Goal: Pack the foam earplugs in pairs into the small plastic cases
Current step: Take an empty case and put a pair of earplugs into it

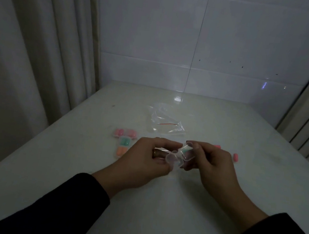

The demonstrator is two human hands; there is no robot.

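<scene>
A clear plastic case (179,156) hangs open between the fingers (168,143) of both hands. Left of them lie three filled cases (123,143); right, loose pink earplugs (235,157).

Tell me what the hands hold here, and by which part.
Both hold one open clear plastic case: the left hand pinches the lid half, the right hand the base half, at its far edge.

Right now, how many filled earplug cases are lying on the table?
3, clustered left of the left hand: a pink-filled case farthest back, a green-filled case in the middle, an orange-filled case nearest. The hand may hide others.
</scene>
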